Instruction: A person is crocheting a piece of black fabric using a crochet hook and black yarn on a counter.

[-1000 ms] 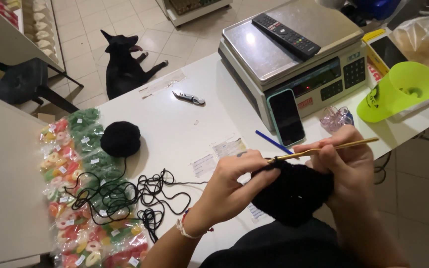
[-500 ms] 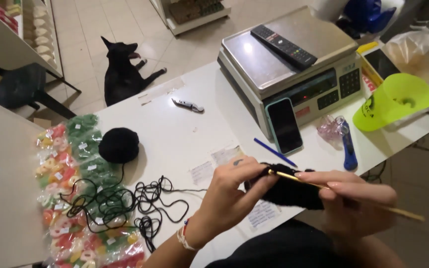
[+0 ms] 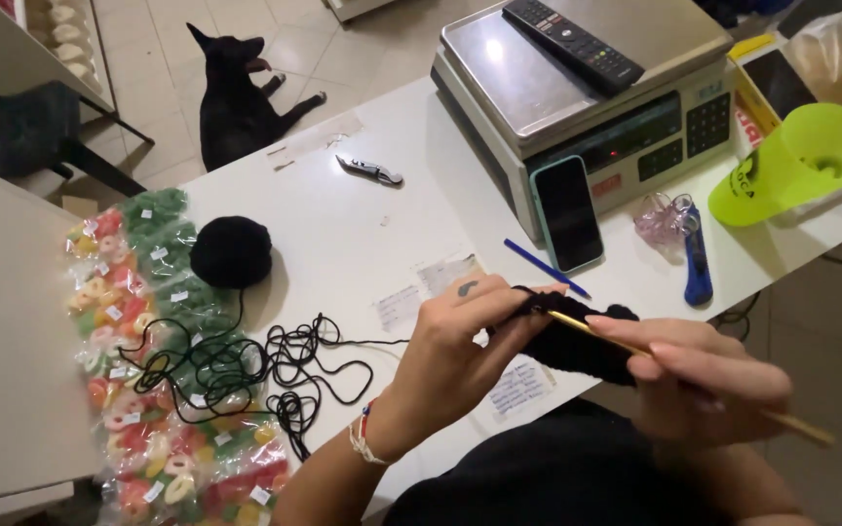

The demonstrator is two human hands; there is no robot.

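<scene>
black crochet piece (image 3: 577, 343), small and dense, pinched in left hand (image 3: 460, 346) fingers, right hand (image 3: 708, 385) gripping wooden hook (image 3: 674, 365)

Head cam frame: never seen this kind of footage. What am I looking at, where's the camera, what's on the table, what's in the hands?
There is no machine here: a person works with two bare hands, filmed by one camera worn on the head and looking down. The left hand pinches a piece of black crochet work. The right hand holds a wooden crochet hook whose tip goes into that piece. On the white table lie a ball of black yarn with loose yarn trailing from it, bags of coloured sweets, a folding knife, a blue pen, a weighing scale with a remote control on top and a phone leaning against it, and a green cup. A black dog lies on the floor.
</scene>
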